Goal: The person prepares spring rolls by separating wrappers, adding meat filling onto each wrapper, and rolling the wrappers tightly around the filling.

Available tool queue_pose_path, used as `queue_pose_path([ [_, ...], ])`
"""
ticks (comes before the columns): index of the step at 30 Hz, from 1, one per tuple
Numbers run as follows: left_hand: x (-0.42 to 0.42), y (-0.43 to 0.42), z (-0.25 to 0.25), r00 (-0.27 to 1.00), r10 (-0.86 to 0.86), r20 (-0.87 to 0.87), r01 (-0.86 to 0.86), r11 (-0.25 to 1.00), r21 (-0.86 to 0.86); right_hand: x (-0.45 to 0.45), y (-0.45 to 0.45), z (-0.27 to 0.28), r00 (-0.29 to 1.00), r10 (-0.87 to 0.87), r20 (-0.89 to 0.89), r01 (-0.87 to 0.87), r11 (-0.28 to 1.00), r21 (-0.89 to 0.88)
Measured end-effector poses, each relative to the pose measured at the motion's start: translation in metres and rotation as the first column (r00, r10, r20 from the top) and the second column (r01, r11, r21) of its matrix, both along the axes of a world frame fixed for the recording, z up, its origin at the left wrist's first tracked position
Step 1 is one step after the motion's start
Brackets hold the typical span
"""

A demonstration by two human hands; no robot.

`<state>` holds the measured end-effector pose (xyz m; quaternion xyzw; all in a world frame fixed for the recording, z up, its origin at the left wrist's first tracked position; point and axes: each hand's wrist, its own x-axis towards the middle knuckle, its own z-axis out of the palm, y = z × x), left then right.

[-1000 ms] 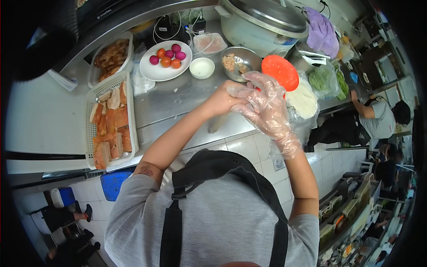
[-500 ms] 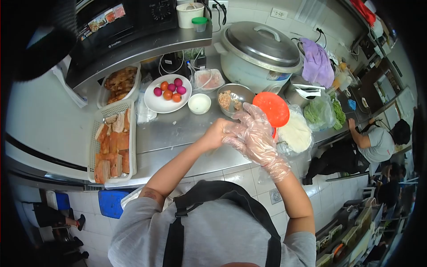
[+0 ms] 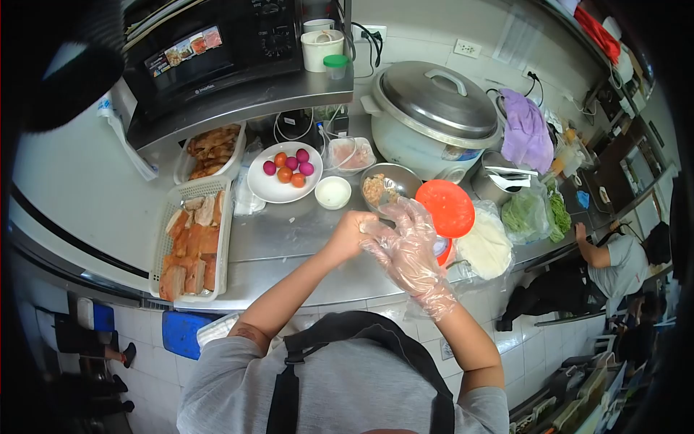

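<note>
My left hand (image 3: 348,235) is bare and closed, its fingertips pinching the edge of a clear plastic glove at the thumb side of my other hand. The plastic glove (image 3: 426,278) covers my right hand (image 3: 406,242) down to the wrist, loose and wrinkled. Inside it the fingers are stretched out and hold nothing. Just beyond my hands stands a metal bowl (image 3: 408,182) with pale, chunky food (image 3: 374,189) in it. A red-orange lid or plate (image 3: 446,208) lies right by my gloved fingers, over a red container (image 3: 444,253) that is partly hidden.
Left of my hands are a white cup (image 3: 332,193), a plate (image 3: 264,189) of purple and orange eggs, and a basket (image 3: 226,242) of meat slabs. A large rice cooker (image 3: 405,134) stands behind. Bagged greens (image 3: 524,213) and a co-worker (image 3: 614,260) are to the right.
The camera view has shifted, so the counter appears lower and slightly right. My left hand still pinches at the glove, and my right hand's fingers remain spread.
</note>
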<state>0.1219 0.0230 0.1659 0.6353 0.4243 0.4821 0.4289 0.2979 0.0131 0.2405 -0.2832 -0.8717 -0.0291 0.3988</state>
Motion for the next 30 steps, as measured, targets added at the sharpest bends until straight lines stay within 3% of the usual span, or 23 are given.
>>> queue_pose_path([
  [3, 0.008, -0.006, -0.003, 0.999, 0.042, -0.032, -0.041, 0.998, 0.047, 0.000, 0.000, 0.005, 0.995, 0.011, 0.103, -0.007, 0.999, -0.041],
  [6, 0.009, -0.009, -0.002, 0.997, 0.061, 0.042, -0.062, 0.998, 0.029, -0.001, 0.014, -0.007, 0.991, 0.113, 0.066, -0.096, 0.972, -0.216],
  [9, 0.009, -0.010, 0.003, 0.987, 0.098, 0.130, -0.099, 0.995, 0.000, -0.001, 0.020, -0.026, 0.939, 0.256, -0.230, -0.316, 0.906, -0.283],
  [12, 0.000, -0.012, 0.002, 0.954, 0.198, 0.224, -0.173, 0.977, -0.125, -0.009, 0.009, -0.054, 0.825, 0.088, -0.558, -0.415, 0.766, -0.492],
  [13, -0.004, -0.012, 0.001, 0.938, 0.236, 0.253, -0.193, 0.964, -0.184, -0.015, 0.005, -0.064, 0.821, 0.088, -0.564, -0.426, 0.751, -0.504],
  [15, -0.005, -0.010, -0.005, 0.796, 0.342, 0.500, -0.231, 0.934, -0.271, -0.028, -0.002, -0.079, 0.816, 0.081, -0.572, -0.441, 0.727, -0.527],
  [16, -0.005, -0.008, -0.009, 0.696, 0.389, 0.604, -0.236, 0.918, -0.319, -0.031, -0.003, -0.084, 0.896, 0.104, -0.431, -0.379, 0.684, -0.623],
  [19, -0.015, 0.001, -0.029, 0.486, 0.514, 0.707, -0.245, 0.857, -0.454, -0.057, 0.000, -0.116, 0.865, 0.234, -0.445, -0.437, 0.786, -0.437],
  [21, -0.034, 0.000, -0.050, 0.402, 0.521, 0.753, -0.226, 0.853, -0.470, -0.058, 0.001, -0.149, 0.999, 0.048, 0.001, -0.026, 0.555, -0.832],
  [22, -0.036, -0.002, -0.052, 0.370, 0.523, 0.768, -0.228, 0.852, -0.471, -0.057, 0.003, -0.164, 0.993, 0.087, 0.078, 0.018, 0.542, -0.840],
  [24, -0.083, 0.008, -0.124, 0.320, 0.303, 0.898, 0.020, 0.945, -0.326, -0.047, 0.003, -0.180, 0.971, 0.108, 0.211, 0.128, 0.512, -0.849],
  [25, -0.087, 0.003, -0.115, 0.290, 0.494, 0.820, -0.037, 0.862, -0.506, -0.040, -0.002, -0.187, 0.956, 0.117, 0.268, 0.180, 0.486, -0.855],
  [26, -0.103, -0.001, -0.132, 0.234, 0.361, 0.903, 0.195, 0.892, -0.407, -0.028, -0.008, -0.190, 0.962, 0.137, 0.238, 0.147, 0.474, -0.868],
  [28, -0.100, -0.006, -0.142, 0.424, 0.474, 0.772, 0.052, 0.838, -0.543, -0.009, -0.020, -0.185, 0.951, 0.165, 0.261, 0.164, 0.448, -0.879],
  [30, -0.102, -0.009, -0.166, 0.492, 0.427, 0.759, 0.106, 0.836, -0.539, 0.009, -0.032, -0.169, 0.935, 0.154, 0.320, 0.230, 0.421, -0.877],
])
